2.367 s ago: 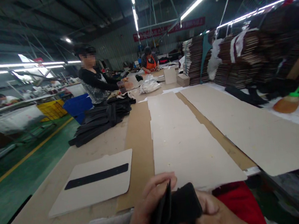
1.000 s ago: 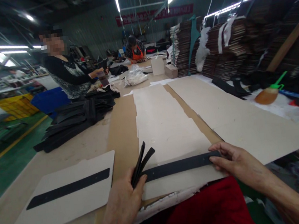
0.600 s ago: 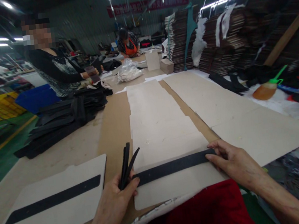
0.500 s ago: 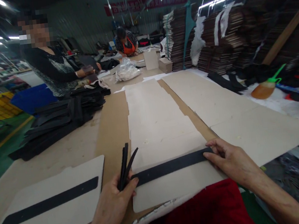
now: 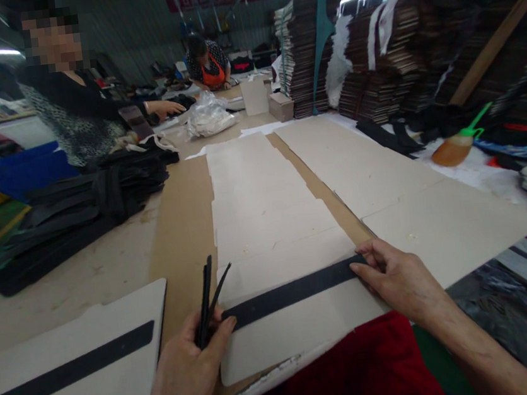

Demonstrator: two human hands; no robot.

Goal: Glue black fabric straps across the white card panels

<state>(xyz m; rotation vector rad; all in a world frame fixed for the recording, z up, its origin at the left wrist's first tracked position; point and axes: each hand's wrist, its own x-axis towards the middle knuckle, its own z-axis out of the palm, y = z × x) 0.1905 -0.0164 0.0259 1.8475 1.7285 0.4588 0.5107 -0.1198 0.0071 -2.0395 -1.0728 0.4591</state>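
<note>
A flat black strip [image 5: 297,290] lies across the nearest pale board [image 5: 279,338]. My left hand [image 5: 191,358] pinches the strip's left end between thumb and fingers. Narrow black strips [image 5: 205,305] also stick up from the same hand, held between its fingers. At the other end, my right hand [image 5: 393,274] grips the strip's right tip with thumb and forefinger. To the left rests another pale board [image 5: 98,381] with a similar black strip [image 5: 69,372] lying across it.
More pale boards [image 5: 266,178] run up the table, with others [image 5: 437,222] on the right. A heap of black strips [image 5: 83,205] lies left. An amber bottle with a green spout [image 5: 453,149] stands right. Tall brown stacks [image 5: 305,59] rise behind. Two people work beyond.
The view has shifted slightly, so the scene sits further left. Both hands keep their hold on the black strip. The co-worker at left has stretched a hand out over the table.
</note>
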